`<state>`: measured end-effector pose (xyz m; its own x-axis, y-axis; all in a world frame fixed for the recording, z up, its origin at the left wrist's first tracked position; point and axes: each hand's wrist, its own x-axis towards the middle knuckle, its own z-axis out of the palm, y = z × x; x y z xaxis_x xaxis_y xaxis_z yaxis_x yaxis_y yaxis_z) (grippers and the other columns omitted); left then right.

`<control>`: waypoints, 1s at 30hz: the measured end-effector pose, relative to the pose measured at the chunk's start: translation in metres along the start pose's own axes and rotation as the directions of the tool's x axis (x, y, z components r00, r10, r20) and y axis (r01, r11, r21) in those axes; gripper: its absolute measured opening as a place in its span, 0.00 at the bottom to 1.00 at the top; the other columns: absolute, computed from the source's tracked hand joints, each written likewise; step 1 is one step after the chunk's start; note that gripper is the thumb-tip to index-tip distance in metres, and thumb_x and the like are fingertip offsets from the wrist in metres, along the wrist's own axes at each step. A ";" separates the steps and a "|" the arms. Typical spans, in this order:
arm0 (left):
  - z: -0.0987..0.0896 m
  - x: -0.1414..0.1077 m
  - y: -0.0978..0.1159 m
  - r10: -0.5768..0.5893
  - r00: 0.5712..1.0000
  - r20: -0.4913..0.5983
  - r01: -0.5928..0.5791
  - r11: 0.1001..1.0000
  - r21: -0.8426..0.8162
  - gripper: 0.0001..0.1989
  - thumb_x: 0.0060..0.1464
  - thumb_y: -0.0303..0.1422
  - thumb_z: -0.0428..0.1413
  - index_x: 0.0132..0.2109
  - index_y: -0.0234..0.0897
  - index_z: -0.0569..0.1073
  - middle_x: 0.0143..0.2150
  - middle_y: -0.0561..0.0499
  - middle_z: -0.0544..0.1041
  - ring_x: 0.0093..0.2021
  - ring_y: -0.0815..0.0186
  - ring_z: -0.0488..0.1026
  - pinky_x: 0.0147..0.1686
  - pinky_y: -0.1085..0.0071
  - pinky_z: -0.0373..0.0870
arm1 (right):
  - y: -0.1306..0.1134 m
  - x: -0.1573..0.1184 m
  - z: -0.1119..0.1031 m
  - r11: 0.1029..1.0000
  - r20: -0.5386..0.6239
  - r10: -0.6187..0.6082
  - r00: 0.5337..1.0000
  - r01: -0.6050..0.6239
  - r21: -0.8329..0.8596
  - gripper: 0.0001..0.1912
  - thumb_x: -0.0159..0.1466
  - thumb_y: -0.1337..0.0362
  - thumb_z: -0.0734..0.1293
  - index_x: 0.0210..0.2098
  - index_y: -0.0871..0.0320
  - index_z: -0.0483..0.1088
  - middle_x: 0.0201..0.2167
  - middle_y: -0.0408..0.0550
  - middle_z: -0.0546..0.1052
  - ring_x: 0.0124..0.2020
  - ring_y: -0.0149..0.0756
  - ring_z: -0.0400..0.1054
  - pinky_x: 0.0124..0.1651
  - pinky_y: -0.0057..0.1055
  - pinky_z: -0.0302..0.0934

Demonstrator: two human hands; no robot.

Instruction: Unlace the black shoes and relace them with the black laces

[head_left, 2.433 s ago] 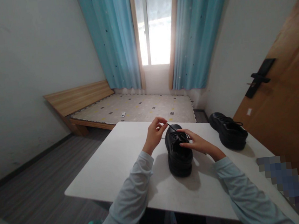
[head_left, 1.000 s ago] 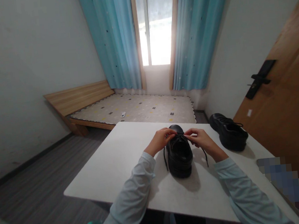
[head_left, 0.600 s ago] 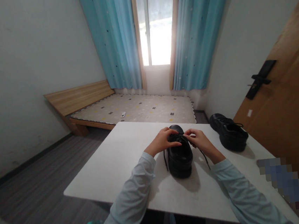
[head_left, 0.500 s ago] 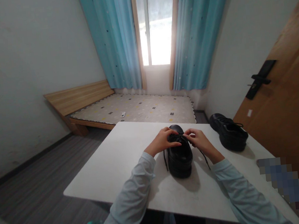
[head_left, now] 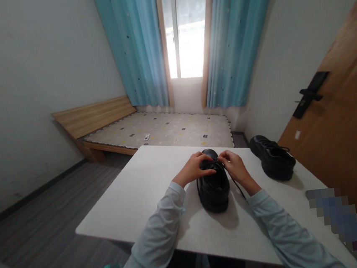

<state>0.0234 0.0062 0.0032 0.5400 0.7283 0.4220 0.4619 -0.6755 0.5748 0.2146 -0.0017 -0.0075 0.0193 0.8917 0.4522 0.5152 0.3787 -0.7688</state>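
Observation:
A black lace-up shoe rests on the white table, its heel towards me. My left hand grips the shoe's upper from the left, fingers over the lacing and thumb lower at the opening. On the right side of the lacing, my right hand pinches the black shoelace between thumb and fingertips. One lace end hangs below that hand, towards my right sleeve; another runs down the shoe's left side. The fingers partly hide the eyelets.
A second black laced shoe stands near the table's right edge. Beyond the table is a bed with a small white object on it. A wooden door is at the right. A blurred patch covers the lower right.
My right hand has shifted slightly up and left, bringing its forearm closer to the shoe. The hanging lace on the right has moved with it. My left hand has hardly moved.

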 end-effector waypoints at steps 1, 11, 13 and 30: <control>0.000 0.000 0.000 -0.002 1.000 -0.001 0.002 1.000 -0.002 0.20 0.44 0.40 0.63 0.45 0.37 0.74 0.44 0.45 0.70 0.45 0.60 0.68 0.47 0.64 0.67 | 0.001 0.001 0.001 0.999 0.010 0.018 1.000 -0.019 0.050 0.10 0.56 0.57 0.64 0.24 0.57 0.66 0.23 0.46 0.73 0.28 0.37 0.65 0.33 0.33 0.58; 0.002 -0.001 -0.003 0.012 1.000 -0.014 -0.013 1.000 -0.021 0.21 0.43 0.41 0.63 0.44 0.37 0.73 0.43 0.46 0.71 0.44 0.61 0.68 0.45 0.64 0.67 | -0.006 -0.001 -0.006 0.771 0.292 0.186 0.938 -0.324 0.549 0.20 0.48 0.56 0.73 0.37 0.57 0.66 0.28 0.45 0.77 0.30 0.34 0.71 0.33 0.29 0.61; 0.002 -0.001 -0.004 0.010 1.000 -0.018 -0.011 1.000 -0.023 0.21 0.43 0.41 0.63 0.45 0.37 0.73 0.43 0.46 0.71 0.44 0.61 0.68 0.46 0.64 0.67 | -0.007 -0.002 -0.007 0.736 0.281 0.192 0.940 -0.328 0.592 0.21 0.47 0.58 0.74 0.37 0.56 0.66 0.30 0.45 0.77 0.33 0.35 0.72 0.35 0.30 0.63; 0.001 -0.001 -0.002 -0.005 1.000 -0.011 0.005 1.000 -0.007 0.22 0.43 0.41 0.63 0.45 0.37 0.72 0.43 0.46 0.71 0.46 0.59 0.68 0.47 0.64 0.66 | -0.009 -0.003 -0.014 0.718 0.195 0.100 0.976 -0.206 0.665 0.16 0.51 0.58 0.71 0.37 0.52 0.64 0.44 0.48 0.75 0.33 0.35 0.73 0.42 0.39 0.67</control>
<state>0.0224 0.0065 0.0007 0.5297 0.7329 0.4269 0.4596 -0.6710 0.5819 0.2218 -0.0110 0.0044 -0.0965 0.9561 0.2767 -0.2036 0.2532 -0.9458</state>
